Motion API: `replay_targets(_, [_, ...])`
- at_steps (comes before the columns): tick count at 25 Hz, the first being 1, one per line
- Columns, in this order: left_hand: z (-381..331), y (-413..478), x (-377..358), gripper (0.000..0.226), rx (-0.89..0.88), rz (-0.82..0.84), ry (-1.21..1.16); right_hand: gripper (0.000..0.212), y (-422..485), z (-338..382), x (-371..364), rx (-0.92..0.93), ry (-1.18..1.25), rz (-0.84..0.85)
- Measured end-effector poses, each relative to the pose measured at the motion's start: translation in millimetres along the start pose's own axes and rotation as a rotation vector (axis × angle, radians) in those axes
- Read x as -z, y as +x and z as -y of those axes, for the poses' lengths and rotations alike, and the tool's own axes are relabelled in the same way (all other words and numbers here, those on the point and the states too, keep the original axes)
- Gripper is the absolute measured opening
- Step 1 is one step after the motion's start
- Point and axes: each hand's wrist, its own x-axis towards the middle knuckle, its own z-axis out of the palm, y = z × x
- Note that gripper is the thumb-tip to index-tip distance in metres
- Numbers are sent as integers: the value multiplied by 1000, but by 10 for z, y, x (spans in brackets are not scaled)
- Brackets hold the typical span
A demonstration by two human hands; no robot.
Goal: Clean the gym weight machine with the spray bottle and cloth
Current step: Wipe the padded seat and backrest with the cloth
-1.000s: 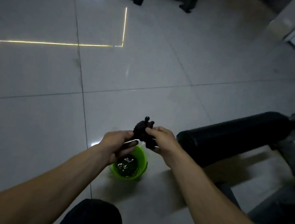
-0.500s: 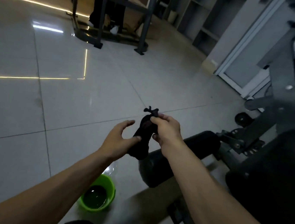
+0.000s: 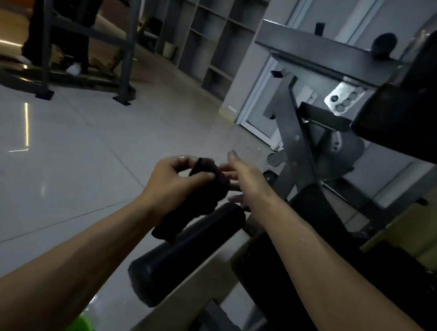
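Cloth (image 3: pixel 200 198) is hanging as a dark twisted wad, its tail dangling below the left fingers and just over the black roller pad (image 3: pixel 185 256); can't tell if it's touching. Left hand (image 3: pixel 174 184) is pinching the wad's top, thumb and curled fingers closing on it. Right hand (image 3: pixel 245 179) is lying just right of those fingers, its own fingers straight and slightly spread, tips reaching behind the wad; contact unclear. My read: cloth is being opened up for wiping. Doing it well: right fingers should be taking a free edge and pulling away from the left pinch, flattening the wad into a folded pad, so a full face is meeting the vinyl, not a knot. Spray bottle isn't showing. Beyond the fingertips the grey machine frame (image 3: pixel 295 147) is rising, with a big black pad (image 3: pixel 424 93) sitting above and right of them.
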Motion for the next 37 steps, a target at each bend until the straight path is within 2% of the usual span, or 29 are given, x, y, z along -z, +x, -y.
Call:
replay_targets(1, [19,52,-70,15,24,13,-85,42,-66,-85,94,41,71,53])
replay_targets(3, [124,162,-167,21,30,42,-76,22,-134,-272,226,146,87,57])
replay_targets(5, [290,250,-285,35,80,47,12,15,-113,-424,309,191,105,-69])
replay_targets(7, [446,331,-500,54,209,6,41,16,-71,-524,473,174,150,-212])
replay_targets(8, [510,371,-629,63,256,-33,44,20,-43,-584,616,151,96,-299])
replay_targets(10, [626,476,-839,81,301,-104,-1,40,32,-831,991,32,-197,-450])
replay_targets(12, [720,618,-981,98,350,-148,-69,63,49,-1140,1253,-211,-477,-411])
replay_targets(13, [729,648,-1038,96,374,-157,-79,69,48,-1290,1287,-300,-538,-357])
replay_targets(14, [726,647,-1090,82,386,-159,-98,71,35,-1414,1281,-338,-562,-322])
replay_targets(17, [738,599,-1270,26,397,-107,-111,67,-101,-1539,1189,-287,-558,-330])
replay_targets(19, [802,594,-1375,7,398,-78,-74,64,-211,-1587,1147,-254,-550,-351])
replay_targets(22, [910,616,-1538,18,376,83,19,61,-301,-1654,1119,-222,-551,-336])
replay_targets(26, [915,534,-1727,13,371,373,52,60,-304,-1622,1108,-219,-563,-326])
replay_targets(28, [872,532,-1647,15,383,408,108,60,-376,-1637,1073,-173,-562,-337])
replay_targets(31, [834,544,-1466,17,416,401,193,59,-518,-1641,999,-87,-553,-325])
replay_targets(33, [850,604,-1508,13,410,281,164,56,-566,-1591,1065,-70,-480,-336])
replay_targets(35, [887,780,-1669,17,339,75,103,51,-534,-1495,1197,-69,-417,-376])
replay_targets(36, [900,913,-1755,21,281,34,87,49,-481,-1462,1285,-82,-417,-395])
replay_targets(37, [906,1053,-1843,27,212,94,118,48,-394,-1445,1392,-89,-430,-416])
